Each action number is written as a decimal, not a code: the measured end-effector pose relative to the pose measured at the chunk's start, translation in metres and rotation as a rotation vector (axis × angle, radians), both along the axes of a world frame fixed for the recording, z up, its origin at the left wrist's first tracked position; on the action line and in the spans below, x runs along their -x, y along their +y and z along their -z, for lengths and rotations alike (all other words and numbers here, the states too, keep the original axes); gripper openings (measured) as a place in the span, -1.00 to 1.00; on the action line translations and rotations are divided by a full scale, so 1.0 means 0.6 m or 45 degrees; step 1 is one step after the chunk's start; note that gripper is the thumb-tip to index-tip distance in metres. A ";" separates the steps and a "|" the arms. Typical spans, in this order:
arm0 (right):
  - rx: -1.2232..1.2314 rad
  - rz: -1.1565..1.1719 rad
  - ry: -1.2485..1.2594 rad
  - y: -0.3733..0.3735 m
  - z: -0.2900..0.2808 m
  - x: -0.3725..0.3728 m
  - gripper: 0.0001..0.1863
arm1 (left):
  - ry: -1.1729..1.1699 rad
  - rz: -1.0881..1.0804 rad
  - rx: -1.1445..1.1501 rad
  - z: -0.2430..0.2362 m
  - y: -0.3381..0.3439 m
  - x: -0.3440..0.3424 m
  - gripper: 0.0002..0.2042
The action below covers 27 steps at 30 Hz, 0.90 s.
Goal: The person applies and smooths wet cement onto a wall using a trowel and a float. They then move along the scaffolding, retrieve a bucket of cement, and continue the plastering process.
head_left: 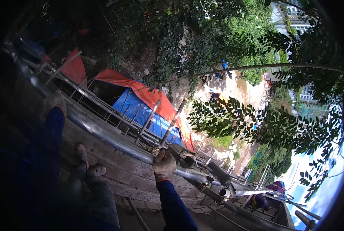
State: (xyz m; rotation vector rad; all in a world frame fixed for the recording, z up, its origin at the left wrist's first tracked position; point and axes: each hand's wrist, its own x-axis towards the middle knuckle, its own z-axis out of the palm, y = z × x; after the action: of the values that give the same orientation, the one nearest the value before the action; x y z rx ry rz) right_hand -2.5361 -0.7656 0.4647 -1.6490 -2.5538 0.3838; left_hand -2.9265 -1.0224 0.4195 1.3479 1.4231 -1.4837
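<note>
My left hand (55,103), in a pale work glove and partly in shadow, is wrapped over a thick metal pipe rail (98,133). Farther right along the same rail is my right hand (164,167), in a dirty glove, closed with thumb and forefinger together. Its grip covers whatever is between the fingers. Right beside it a dark, open-mouthed container (182,158) with a wire or cord around its rim stands against the rail. An upright pole (172,124) rises just beyond my right fingers.
Under my shoes (82,156) run wooden planks (121,173). Scaffold tubes and clamps (224,192) crowd the lower right, with a person (259,202) farther along. Beyond the rail are a blue tarp (135,106), an orange tarp (141,90), a rope (253,67) and leafy branches (233,119).
</note>
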 end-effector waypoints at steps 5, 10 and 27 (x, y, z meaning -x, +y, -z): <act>-0.134 -0.115 -0.028 0.029 -0.025 0.009 -0.76 | 0.174 -0.876 -0.244 0.061 -0.017 0.036 -0.64; -0.039 0.041 -0.065 0.028 -0.063 0.002 -0.75 | 0.123 -0.022 -0.134 -0.018 0.043 -0.002 -0.71; 0.026 0.094 0.001 0.022 -0.056 -0.009 -0.74 | 0.124 0.290 -0.373 0.090 -0.086 0.054 -0.73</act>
State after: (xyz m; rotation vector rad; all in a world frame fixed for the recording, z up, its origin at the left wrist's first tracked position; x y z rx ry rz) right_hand -2.5307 -0.7523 0.4984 -1.7440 -2.4878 0.4065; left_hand -2.9586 -1.0740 0.3654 1.6834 1.6426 -1.5454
